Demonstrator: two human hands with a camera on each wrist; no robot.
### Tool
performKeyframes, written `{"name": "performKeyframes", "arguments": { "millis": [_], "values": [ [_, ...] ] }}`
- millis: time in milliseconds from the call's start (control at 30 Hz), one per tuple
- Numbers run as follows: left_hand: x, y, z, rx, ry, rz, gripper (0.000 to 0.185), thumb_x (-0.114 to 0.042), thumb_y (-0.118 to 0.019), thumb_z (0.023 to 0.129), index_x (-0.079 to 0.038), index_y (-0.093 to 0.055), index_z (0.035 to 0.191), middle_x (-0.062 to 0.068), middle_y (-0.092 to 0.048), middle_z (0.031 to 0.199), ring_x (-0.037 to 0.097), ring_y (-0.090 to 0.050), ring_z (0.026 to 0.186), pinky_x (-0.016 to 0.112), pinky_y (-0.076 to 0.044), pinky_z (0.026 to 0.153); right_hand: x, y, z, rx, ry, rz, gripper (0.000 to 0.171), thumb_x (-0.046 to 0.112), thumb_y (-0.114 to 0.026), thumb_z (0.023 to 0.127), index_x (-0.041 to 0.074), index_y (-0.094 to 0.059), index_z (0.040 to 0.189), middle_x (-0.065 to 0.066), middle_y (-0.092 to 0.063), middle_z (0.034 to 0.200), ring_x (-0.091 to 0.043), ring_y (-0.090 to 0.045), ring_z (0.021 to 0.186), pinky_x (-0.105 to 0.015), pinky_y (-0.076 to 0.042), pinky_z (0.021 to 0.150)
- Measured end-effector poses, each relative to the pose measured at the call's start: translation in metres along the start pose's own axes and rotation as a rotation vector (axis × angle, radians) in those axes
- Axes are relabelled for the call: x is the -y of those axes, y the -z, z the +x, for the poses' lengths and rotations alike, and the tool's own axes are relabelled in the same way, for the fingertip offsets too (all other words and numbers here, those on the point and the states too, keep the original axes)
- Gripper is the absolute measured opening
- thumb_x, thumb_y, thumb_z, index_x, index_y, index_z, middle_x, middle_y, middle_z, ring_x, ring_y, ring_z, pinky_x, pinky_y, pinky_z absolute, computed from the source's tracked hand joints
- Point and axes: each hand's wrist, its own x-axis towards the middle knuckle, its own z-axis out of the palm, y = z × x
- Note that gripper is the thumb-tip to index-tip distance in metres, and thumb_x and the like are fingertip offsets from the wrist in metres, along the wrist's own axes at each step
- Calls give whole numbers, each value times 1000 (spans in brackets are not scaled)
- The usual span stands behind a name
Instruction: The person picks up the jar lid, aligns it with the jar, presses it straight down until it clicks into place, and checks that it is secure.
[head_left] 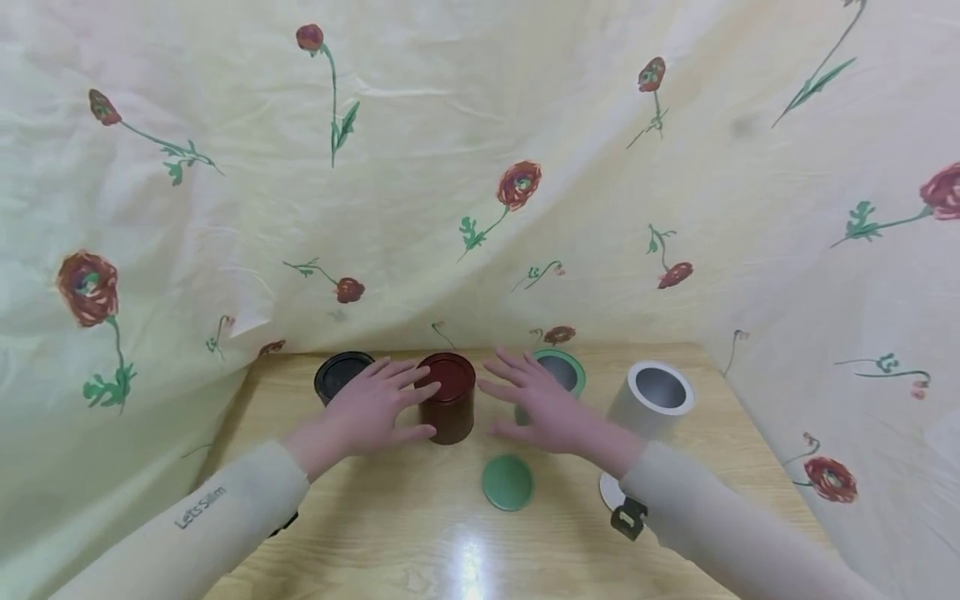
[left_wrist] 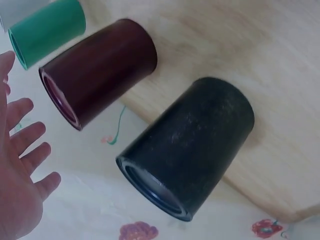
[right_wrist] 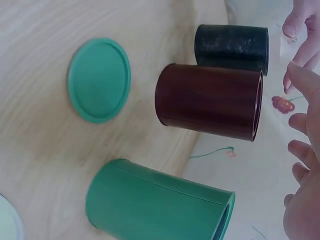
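Standing upright near the table's (head_left: 375, 533) far edge, dark red canister (head_left: 447, 397), lid on, flanked on both sides. Left hand (head_left: 371, 410) spread flat, fingers (left_wrist: 27, 137) released, thumb side close against canister wall; contact not confirmable. Right hand (head_left: 538, 402) likewise open, grasping nothing, just beside canister. Black canister (head_left: 339, 374) lidded, toward far left corner. Green canister (head_left: 558, 375) uncovered behind right hand; green lid (head_left: 507, 482) lying loose nearer the front edge. Grey canister (head_left: 654, 398) uncovered, toward right edge. Judged: two closed, two outstanding.
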Motion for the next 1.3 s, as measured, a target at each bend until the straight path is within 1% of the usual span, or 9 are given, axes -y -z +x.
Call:
{"name": "performKeyframes", "arguments": {
  "millis": [233, 333, 467, 533, 700, 900, 1100, 1233, 1300],
  "values": [
    [-14, -9, -13, -92, 16, 0, 69, -62, -66, 100, -19, -61, 154, 11, -55, 160, 35, -47, 151, 59, -34, 125, 7, -8, -24, -79, 14, 18, 71, 44, -81, 95, 11, -59, 154, -13, -41, 169, -43, -29, 159, -66, -17, 129],
    [-18, -16, -16, -144, 22, 15, 71, -60, -69, 98, -18, -61, 154, 11, -57, 158, 35, -49, 149, 59, -35, 125, 7, -13, -37, -121, 28, -10, 71, 43, -84, 93, 12, -61, 153, -13, -42, 169, -42, -30, 159, -67, -19, 128],
    [-23, -29, -19, -180, 15, 4, 73, -61, -71, 96, -18, -60, 154, 11, -57, 158, 35, -48, 150, 59, -37, 123, 5, -23, -51, -191, 68, -55, 74, 42, -88, 87, 10, -64, 149, -14, -46, 165, -43, -36, 156, -67, -25, 126],
    [-26, -34, -21, -187, 5, -5, 74, -63, -71, 96, -19, -60, 154, 10, -56, 159, 34, -47, 151, 58, -38, 123, 3, -28, -57, -220, 92, -64, 76, 41, -91, 84, 8, -65, 147, -15, -49, 164, -44, -40, 153, -65, -24, 127],
    [-35, -46, -26, -185, -18, -1, 74, -66, -69, 96, -20, -62, 153, 8, -55, 160, 32, -47, 151, 56, -40, 122, 2, -38, -68, -249, 98, -48, 78, 40, -92, 80, 7, -65, 147, -16, -50, 162, -46, -43, 150, -50, -11, 134],
    [-44, -61, -28, -173, -36, -40, 73, -64, -72, 95, -21, -63, 152, 8, -57, 159, 33, -48, 150, 58, -40, 122, 1, -54, -86, -269, 94, -28, 79, 37, -93, 79, 10, -65, 148, -17, -53, 160, -46, -47, 147, -53, -19, 132],
    [-50, -79, -26, -141, -31, -47, 72, -67, -68, 96, -23, -62, 153, 6, -56, 159, 32, -48, 150, 58, -40, 122, -2, -68, -100, -268, 58, -5, 76, 44, -88, 85, 10, -64, 148, -15, -51, 161, -46, -48, 146, -42, -10, 134],
    [-56, -93, -24, -146, -39, -51, 75, -70, -67, 94, -22, -63, 152, 7, -56, 159, 32, -50, 149, 59, -43, 119, -2, -77, -107, -257, -9, 14, 75, 44, -88, 86, 11, -65, 148, -15, -53, 160, -47, -49, 145, -56, -23, 128],
    [-61, -100, -22, -148, -39, -61, 78, -71, -68, 93, -20, -63, 152, 8, -56, 159, 33, -51, 148, 60, -44, 118, -2, -81, -111, -251, -42, 30, 75, 43, -88, 85, 11, -64, 148, -15, -53, 160, -47, -49, 145, -55, -23, 128]
  ]
}}
